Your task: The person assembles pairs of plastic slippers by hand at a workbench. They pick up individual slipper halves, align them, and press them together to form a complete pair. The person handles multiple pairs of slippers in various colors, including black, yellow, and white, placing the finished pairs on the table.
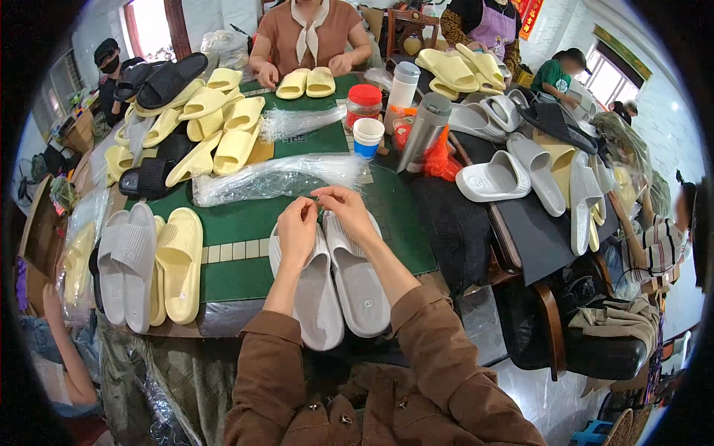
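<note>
A pair of grey slippers lies side by side at the table's near edge, heels toward me. Over their toe ends, my left hand and my right hand meet with fingertips pinched together. Whatever is between the fingers is too small to make out. Just beyond my hands lies a long bundle of clear plastic strands. To the left, a grey slipper pair and a yellow slipper rest at the table edge.
Yellow and black slippers are heaped at the far left. Cups, a red-lidded jar and a steel flask stand beyond my right hand. More slippers cover the dark table at right. A person sits opposite, hands near yellow slippers.
</note>
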Available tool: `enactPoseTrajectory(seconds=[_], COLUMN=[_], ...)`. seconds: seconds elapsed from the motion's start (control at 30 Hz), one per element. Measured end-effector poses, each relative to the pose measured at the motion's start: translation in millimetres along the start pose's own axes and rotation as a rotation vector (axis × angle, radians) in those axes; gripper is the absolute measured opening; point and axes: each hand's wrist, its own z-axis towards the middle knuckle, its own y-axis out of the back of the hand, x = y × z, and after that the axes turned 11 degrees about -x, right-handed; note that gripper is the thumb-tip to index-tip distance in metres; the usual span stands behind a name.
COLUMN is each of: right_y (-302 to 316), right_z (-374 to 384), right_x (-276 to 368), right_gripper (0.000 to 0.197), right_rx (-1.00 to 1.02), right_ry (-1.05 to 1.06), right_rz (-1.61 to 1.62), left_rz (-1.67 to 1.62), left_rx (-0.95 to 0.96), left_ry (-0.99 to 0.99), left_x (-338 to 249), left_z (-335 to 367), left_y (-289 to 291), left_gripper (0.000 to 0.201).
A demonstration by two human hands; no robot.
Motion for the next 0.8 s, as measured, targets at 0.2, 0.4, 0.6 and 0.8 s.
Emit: enactPoseTrajectory(seconds=[0.2,0.4,0.6,0.8], right_y=[5.1,-1.9,-5.2,6.7], right_z=[7.1,2.1,-2.6,3.9], right_x=[-13.1,-12.3,-1.4,-5.6], right_gripper=[0.02,0.023,0.024,0.025], right_rx=[0.01,-0.005,-0.181,-0.153], right_ry=[0.193,0.266,0.155,0.013], right_rz=[-0.216,-0.317,-0.077,0.085], left_rz=[-0.013,-0.018,0.21,0.058], left_rx=[-0.008,-0.048,-0.118,-0.213], left_ry=[-0.018,-0.026,-0.133,-0.013], left_x=[-5.2,-0.4,3.1,-11.4], left_z=[0.0,-0.6,-1.7,-4.3], left_y=[-3.0,-1.4,1.6,-1.4], left_gripper=[0.011,0.009,0.008,0.007])
